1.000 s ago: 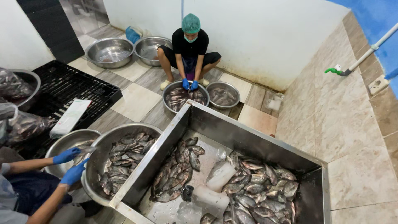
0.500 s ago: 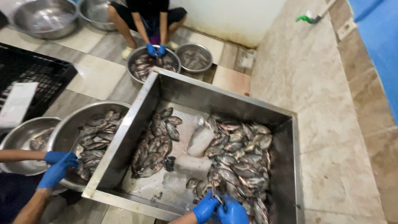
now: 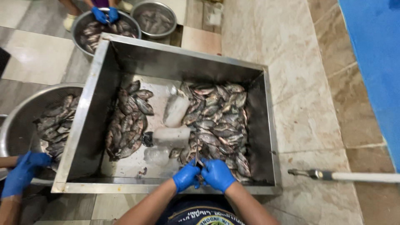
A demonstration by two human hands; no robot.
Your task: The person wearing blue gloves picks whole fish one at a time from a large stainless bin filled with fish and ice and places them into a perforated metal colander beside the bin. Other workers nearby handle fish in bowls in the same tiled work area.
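Both gloved hands, left (image 3: 186,176) and right (image 3: 218,175), meet at the tank's (image 3: 166,54) near edge, each grip closed on one fish (image 3: 197,161) drawn from the right-hand pile (image 3: 218,121), probably to steady the slippery body. Ice blocks (image 3: 173,135) lie between the piles, likely for chilling; a co-worker's gloved hands (image 3: 25,171) rest at a bowl (image 3: 16,125) alongside.

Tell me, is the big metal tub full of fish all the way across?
No: the metal tub holds two separate fish piles, with bare floor and ice blocks between.
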